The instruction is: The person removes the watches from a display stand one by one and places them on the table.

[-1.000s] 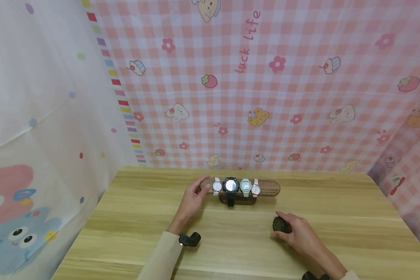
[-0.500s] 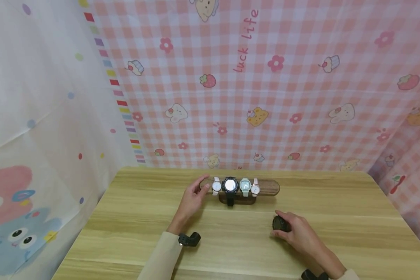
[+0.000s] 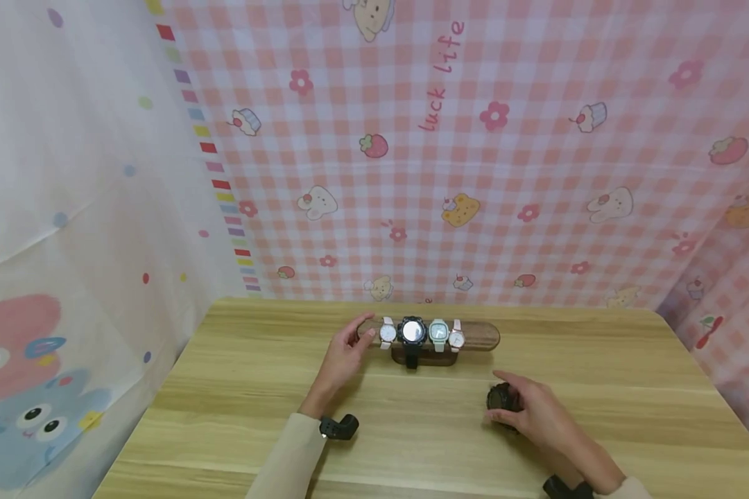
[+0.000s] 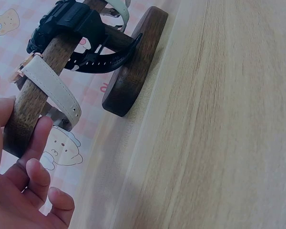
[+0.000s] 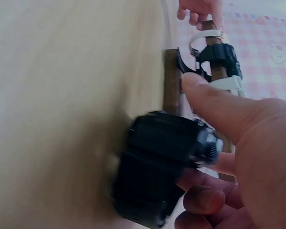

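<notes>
A dark wooden watch stand (image 3: 483, 336) is at the back of the table, its bar raised on a short base. My left hand (image 3: 342, 357) grips the bar's left end between thumb and fingers. Strapped round the bar are a white-strapped watch (image 3: 388, 334), a black watch (image 3: 412, 332), a pale green square watch (image 3: 438, 333) and a pink-strapped watch (image 3: 456, 338). In front and to the right, my right hand (image 3: 546, 419) holds another chunky black watch (image 5: 150, 164). Its fingers lie against the watch's side, while the thumb reaches past it in the right wrist view.
The wood-grain table (image 3: 424, 430) stretches in front of the stand and to both sides. Right behind it hangs a pink checked cloth (image 3: 412, 242), with a white printed cloth (image 3: 118, 242) on the left. Each wrist wears a black camera mount (image 3: 339, 427).
My right hand's upper finger has lifted slightly off the black watch, which has turned a little in the grasp. The left hand and the stand stay in place.
</notes>
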Action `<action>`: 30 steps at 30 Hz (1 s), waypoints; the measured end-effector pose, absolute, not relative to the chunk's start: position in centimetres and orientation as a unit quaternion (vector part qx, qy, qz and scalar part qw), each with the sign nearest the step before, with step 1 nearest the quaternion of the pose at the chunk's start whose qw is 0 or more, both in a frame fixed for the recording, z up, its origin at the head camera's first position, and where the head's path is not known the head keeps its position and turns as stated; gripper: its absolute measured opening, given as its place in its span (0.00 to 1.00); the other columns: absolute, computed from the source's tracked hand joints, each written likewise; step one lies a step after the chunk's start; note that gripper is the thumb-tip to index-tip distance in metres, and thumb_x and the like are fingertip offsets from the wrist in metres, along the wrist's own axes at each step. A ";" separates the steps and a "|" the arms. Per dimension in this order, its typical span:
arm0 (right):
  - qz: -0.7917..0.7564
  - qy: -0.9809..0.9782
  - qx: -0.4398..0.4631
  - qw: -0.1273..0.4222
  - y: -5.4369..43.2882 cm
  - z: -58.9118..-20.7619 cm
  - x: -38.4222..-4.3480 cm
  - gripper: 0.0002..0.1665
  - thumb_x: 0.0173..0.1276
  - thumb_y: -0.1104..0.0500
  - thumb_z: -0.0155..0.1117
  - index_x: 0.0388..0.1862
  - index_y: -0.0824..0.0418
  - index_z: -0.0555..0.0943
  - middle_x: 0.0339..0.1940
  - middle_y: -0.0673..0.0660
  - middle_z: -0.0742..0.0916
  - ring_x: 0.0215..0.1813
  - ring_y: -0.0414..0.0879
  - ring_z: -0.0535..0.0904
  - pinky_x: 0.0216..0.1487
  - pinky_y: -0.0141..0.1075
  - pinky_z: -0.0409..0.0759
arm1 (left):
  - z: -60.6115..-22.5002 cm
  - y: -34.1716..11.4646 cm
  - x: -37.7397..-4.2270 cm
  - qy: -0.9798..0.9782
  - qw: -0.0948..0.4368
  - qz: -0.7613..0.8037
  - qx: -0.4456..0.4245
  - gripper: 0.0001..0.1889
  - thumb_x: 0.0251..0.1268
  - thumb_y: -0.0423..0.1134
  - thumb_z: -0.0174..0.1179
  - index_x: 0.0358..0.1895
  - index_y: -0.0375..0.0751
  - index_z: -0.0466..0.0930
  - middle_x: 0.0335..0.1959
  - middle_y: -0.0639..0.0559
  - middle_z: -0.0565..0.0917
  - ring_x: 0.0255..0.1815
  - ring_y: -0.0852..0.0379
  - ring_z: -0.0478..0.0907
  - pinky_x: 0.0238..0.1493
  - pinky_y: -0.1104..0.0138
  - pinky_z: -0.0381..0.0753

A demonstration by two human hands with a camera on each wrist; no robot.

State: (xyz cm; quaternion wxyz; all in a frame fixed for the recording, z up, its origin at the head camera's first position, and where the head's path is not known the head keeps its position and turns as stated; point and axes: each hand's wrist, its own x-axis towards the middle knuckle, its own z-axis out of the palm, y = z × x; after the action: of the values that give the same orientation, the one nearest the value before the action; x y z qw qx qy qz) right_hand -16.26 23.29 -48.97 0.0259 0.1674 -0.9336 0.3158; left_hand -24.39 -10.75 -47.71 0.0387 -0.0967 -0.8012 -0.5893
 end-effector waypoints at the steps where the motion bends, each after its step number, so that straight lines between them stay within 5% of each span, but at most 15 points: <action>1: 0.320 -0.933 0.166 0.020 23.4 -48.8 -16.4 0.42 0.56 0.52 0.77 0.64 0.73 0.74 0.29 0.50 0.82 0.25 0.34 0.69 0.26 0.31 0.72 | -48.3 -10.8 -24.7 -0.800 0.040 -0.590 -0.097 0.20 0.74 0.38 0.57 0.66 0.44 0.76 0.27 0.52 0.72 0.27 0.62 0.67 0.29 0.72 0.68; 17: 0.343 -0.917 0.180 0.099 23.6 -45.6 -17.9 0.32 0.63 0.53 0.73 0.61 0.69 0.77 0.36 0.56 0.83 0.23 0.34 0.65 0.22 0.31 0.66 | -50.4 -10.9 -26.0 -0.795 0.041 -0.599 -0.089 0.23 0.73 0.41 0.58 0.68 0.45 0.73 0.27 0.52 0.71 0.27 0.60 0.66 0.27 0.72 0.67; 30: 0.383 -0.905 0.154 0.102 22.6 -44.5 -20.2 0.36 0.66 0.49 0.70 0.68 0.65 0.72 0.40 0.58 0.82 0.22 0.37 0.67 0.21 0.32 0.67 | -50.5 -11.0 -26.1 -0.800 0.046 -0.591 -0.093 0.21 0.73 0.42 0.58 0.67 0.47 0.75 0.25 0.55 0.69 0.27 0.60 0.66 0.28 0.71 0.67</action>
State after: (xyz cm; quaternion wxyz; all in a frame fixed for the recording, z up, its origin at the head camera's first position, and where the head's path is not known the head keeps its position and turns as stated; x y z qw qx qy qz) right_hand -20.25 22.62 -44.54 0.1019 0.1538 -0.9051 0.3831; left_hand -26.09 -11.03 -50.52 0.0457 -0.0934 -0.8002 -0.5907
